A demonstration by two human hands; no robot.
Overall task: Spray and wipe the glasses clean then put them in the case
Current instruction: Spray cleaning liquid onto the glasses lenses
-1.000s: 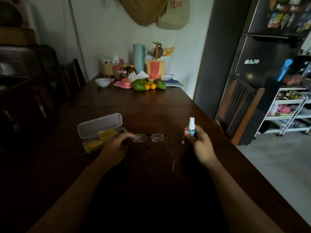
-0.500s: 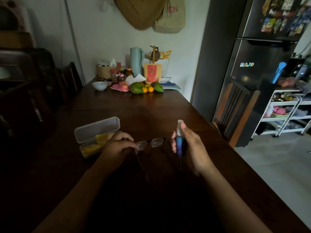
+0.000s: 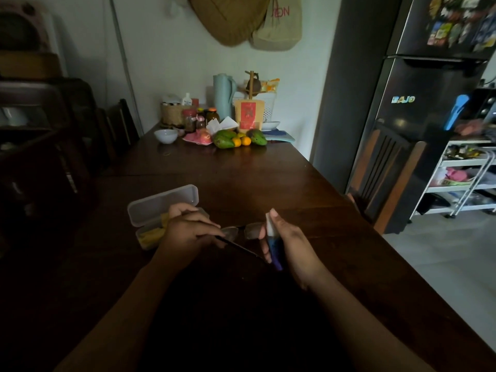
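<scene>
Gripping the thin-framed, clear-lensed glasses [image 3: 243, 230] at their left end, the left hand [image 3: 188, 232] is seen with its fingers curled round the frame, and one dark temple arm is angled back toward the person. The glasses are held over the dark brown wooden table [image 3: 268, 183], between the two hands. A small spray bottle with a white top and blue body [image 3: 273, 241] is gripped by the right hand [image 3: 292, 245]. Its fingers are wrapped round the body and the index finger is laid on top of the white nozzle. The nozzle is held just beside the right lens; whether it is being pressed cannot be told.

A translucent plastic glasses case [image 3: 163, 204] is left open on the table just behind the left hand and is partly hidden by it. Its lid is tipped back, and a yellow cloth [image 3: 151, 234] is seen in the lower half.

At the far end of the table a white bowl [image 3: 166, 136], green and orange fruit [image 3: 228, 139] and a pale teal jug [image 3: 223, 95] are gathered. A black fridge [image 3: 418, 103] and a wooden chair [image 3: 386, 167] are placed to the right.
</scene>
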